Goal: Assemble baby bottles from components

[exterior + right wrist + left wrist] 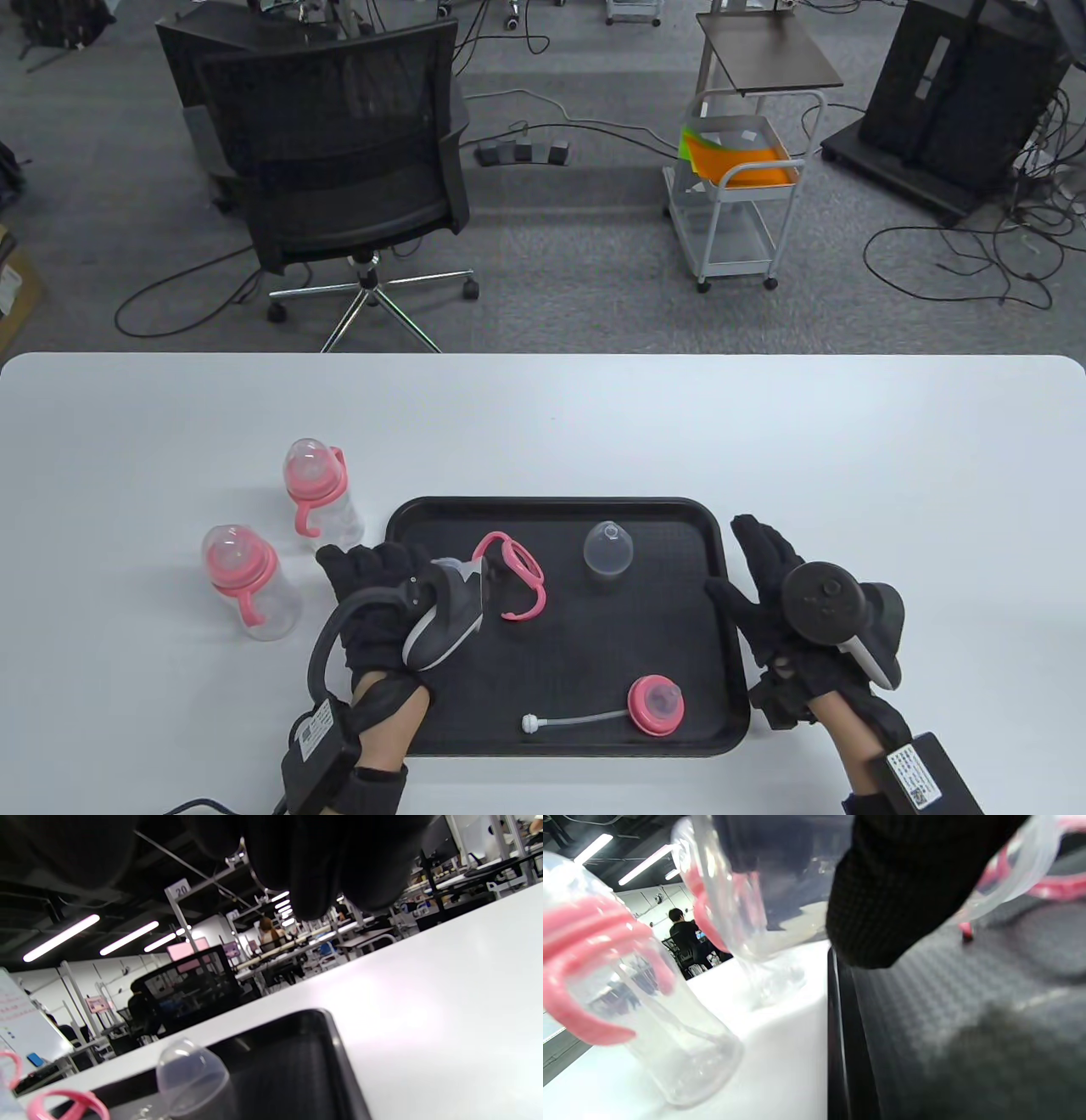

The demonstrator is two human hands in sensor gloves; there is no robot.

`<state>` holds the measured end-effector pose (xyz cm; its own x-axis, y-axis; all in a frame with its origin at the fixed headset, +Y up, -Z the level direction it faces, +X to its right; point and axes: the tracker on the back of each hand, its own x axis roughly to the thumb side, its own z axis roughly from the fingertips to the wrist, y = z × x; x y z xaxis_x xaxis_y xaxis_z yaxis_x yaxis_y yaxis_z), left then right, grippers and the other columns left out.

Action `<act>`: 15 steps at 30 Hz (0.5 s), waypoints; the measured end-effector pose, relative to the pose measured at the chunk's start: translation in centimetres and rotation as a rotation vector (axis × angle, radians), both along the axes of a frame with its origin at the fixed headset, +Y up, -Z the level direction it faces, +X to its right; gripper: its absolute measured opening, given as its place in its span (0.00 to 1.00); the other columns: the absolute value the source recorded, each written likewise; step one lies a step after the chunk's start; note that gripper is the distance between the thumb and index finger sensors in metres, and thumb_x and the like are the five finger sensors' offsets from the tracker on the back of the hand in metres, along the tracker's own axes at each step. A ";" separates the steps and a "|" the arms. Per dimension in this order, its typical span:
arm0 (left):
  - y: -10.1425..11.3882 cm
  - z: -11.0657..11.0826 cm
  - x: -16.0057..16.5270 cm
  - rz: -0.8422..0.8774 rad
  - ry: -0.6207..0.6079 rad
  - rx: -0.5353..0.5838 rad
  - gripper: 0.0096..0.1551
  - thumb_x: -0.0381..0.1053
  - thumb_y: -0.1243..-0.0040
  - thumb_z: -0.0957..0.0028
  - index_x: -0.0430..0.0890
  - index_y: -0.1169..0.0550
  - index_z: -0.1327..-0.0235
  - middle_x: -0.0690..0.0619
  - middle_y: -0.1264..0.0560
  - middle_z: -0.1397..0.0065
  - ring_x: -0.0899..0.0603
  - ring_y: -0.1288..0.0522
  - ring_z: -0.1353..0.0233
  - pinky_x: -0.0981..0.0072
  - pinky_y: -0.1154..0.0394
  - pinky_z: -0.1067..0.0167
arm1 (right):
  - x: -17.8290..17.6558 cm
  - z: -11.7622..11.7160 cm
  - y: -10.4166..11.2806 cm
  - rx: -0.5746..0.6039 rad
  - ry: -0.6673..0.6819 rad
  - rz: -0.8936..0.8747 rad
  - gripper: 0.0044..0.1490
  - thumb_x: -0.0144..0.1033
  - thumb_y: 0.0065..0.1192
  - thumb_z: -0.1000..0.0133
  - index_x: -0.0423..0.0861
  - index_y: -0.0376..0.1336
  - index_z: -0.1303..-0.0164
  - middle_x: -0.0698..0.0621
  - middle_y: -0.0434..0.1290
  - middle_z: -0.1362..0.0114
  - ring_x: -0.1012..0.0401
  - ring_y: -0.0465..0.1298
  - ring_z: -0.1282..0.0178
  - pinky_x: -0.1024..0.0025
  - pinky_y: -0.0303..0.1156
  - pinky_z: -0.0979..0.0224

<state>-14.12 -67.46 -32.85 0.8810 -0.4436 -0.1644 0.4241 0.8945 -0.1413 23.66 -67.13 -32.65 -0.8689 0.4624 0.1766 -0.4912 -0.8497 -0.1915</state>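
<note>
The left hand (382, 594) apparently grips the clear bottle (462, 577) with its pink handle ring (513, 577); hold it upright. The right hand (780, 594), open, should fetch the nipple collar (656, 703).

A hanging sign (181, 891) reads "20" (other labels and screens are too blurred to read).

My knit black gloves (903, 891) look matt. The tray (925, 993) is textured black plastic; the bottles (254, 586) clear, glossy plastic.
</note>
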 end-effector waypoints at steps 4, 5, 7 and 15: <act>2.0 1.5 0.0 0.333 -0.134 0.075 0.61 0.63 0.15 0.59 0.52 0.39 0.17 0.50 0.35 0.18 0.35 0.31 0.21 0.25 0.48 0.23 | -0.1 0.6 1.1 0.043 0.027 -0.092 0.53 0.60 0.62 0.54 0.47 0.51 0.21 0.42 0.63 0.22 0.45 0.73 0.27 0.49 0.77 0.31; 2.0 1.6 0.1 0.408 -0.174 0.082 0.61 0.64 0.15 0.58 0.52 0.39 0.17 0.48 0.36 0.18 0.34 0.31 0.20 0.25 0.47 0.23 | -0.1 0.7 1.2 0.046 0.039 -0.116 0.53 0.60 0.62 0.54 0.47 0.52 0.21 0.42 0.63 0.22 0.45 0.74 0.27 0.49 0.77 0.31; 2.0 1.6 0.3 0.599 -0.269 0.073 0.61 0.64 0.15 0.59 0.50 0.39 0.18 0.48 0.34 0.19 0.35 0.29 0.22 0.27 0.44 0.23 | -0.2 0.9 1.5 0.036 0.072 -0.175 0.53 0.61 0.62 0.54 0.47 0.52 0.22 0.42 0.63 0.22 0.45 0.74 0.27 0.49 0.77 0.31; 1.8 2.2 2.1 1.119 -0.558 0.095 0.61 0.65 0.16 0.58 0.44 0.38 0.19 0.44 0.32 0.21 0.33 0.26 0.23 0.33 0.37 0.23 | -1.5 1.1 1.4 -0.074 0.280 -0.440 0.60 0.66 0.67 0.59 0.44 0.54 0.22 0.41 0.63 0.22 0.42 0.72 0.27 0.45 0.75 0.31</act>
<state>-12.01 -65.69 -30.64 0.7265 0.5845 0.3614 -0.5921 0.7993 -0.1025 22.20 -65.76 -31.52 -0.5140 0.7928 0.3276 -0.8283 -0.5579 0.0507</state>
